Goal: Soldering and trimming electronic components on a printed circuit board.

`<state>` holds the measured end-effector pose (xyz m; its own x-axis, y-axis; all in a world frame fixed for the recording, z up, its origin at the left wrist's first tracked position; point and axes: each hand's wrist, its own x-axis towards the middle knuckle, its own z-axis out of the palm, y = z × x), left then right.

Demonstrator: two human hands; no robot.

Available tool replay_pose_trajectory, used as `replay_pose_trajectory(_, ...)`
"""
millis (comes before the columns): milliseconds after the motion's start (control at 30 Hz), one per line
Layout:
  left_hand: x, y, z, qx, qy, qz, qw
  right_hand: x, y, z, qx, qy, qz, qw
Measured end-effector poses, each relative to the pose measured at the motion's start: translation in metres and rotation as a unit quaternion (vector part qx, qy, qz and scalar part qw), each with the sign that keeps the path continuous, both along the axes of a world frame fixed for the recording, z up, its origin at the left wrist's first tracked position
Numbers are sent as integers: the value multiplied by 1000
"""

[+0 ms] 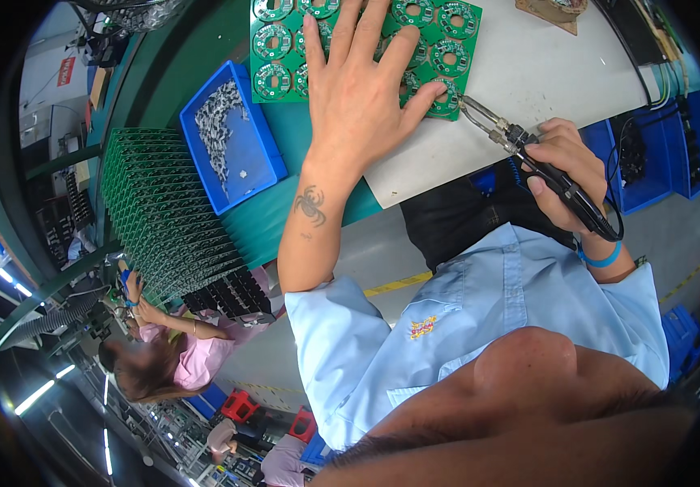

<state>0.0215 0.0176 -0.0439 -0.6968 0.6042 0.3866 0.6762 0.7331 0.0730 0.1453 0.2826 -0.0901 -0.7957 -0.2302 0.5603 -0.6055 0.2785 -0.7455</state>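
My left hand (358, 101) lies flat with fingers spread on a green circuit board panel (271, 42), which carries several round boards in rows and covers part of a white sheet. The fingers hide some of the round boards. In my right hand (567, 166) is a black soldering iron (549, 172) with a thin metal tube alongside its tip. The tip meets the panel's lower right corner, close to my left thumb; whether it touches the board I cannot tell.
Left of the panel stands a blue bin (273, 154) of small metal-and-white parts. Beside it is a long rack of upright green boards (155, 203). More blue bins (657, 183) are at the right, and a person in pink (196, 357) works at the far left.
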Motion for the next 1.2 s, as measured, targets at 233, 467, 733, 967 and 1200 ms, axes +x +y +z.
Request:
replay_pose_trajectory(233, 4, -1, 0, 4, -5, 14, 1000, 0, 5, 3, -6, 5, -4, 1000)
replay_pose_trajectory(467, -1, 2, 3, 27, 24, -18, 999, -8, 17, 12, 6, 32, -25, 999)
replay_pose_trajectory(733, 5, 5, 9, 8, -8, -5, 1000, -65, 50, 4, -24, 0, -233, 972)
replay_pose_trajectory(967, 12, 6, 15, -11, -8, 7, 1000, -55, 63, 14, -131, -17, -261, 956)
replay_pose_trajectory(1200, 12, 6, 15, -5, -6, 5, 1000, -46, 75, 32, -204, 72, -282, 935)
